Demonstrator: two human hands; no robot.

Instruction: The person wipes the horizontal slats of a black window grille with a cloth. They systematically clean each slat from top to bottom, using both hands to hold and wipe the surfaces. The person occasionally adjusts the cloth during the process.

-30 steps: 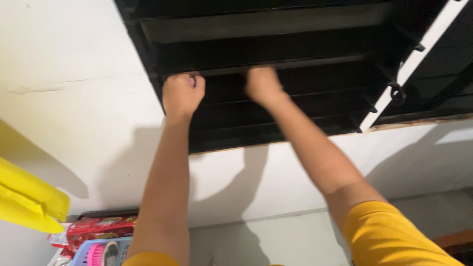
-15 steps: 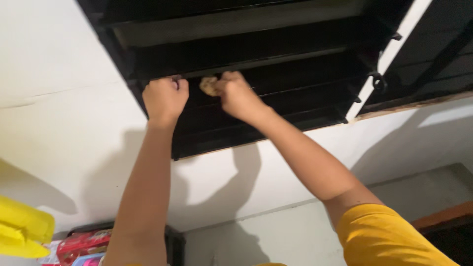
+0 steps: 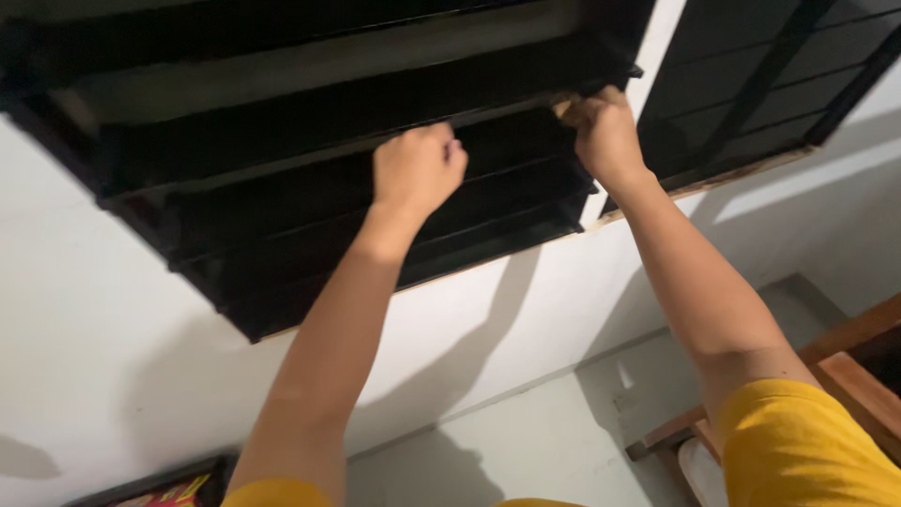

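Shifted rightward along the louvre window [image 3: 310, 178] since the earlier views: both hands farther along the slats, right one out at the far end from the middle, left one off the left frame edge and at mid-span.

Left hand [image 3: 418, 169] raised, curled into a loose fist, knuckles against the lower edge of a dark glass slat [image 3: 282, 122], fingers wrapped over that edge as if gripping it; nothing else seen inside the fist. Right hand [image 3: 603, 127] raised too, fingers bunched and closed at the right end of the same slat row, right beside the black side frame [image 3: 615, 56]. Small pale wad, perhaps a cloth [image 3: 563, 109], peeking out at the fingertips and pressed to the slat; too small and blurred to name with certainty.

Slats tilted open, dark and glossy, set in a white wall [image 3: 113, 357]. Second louvre panel [image 3: 751, 84] to the right, beyond a white divider. Yellow sleeves [image 3: 807, 451] on both arms. Wooden furniture [image 3: 854, 366] low at right; corner of a colourful packet [image 3: 174, 490] at bottom left.
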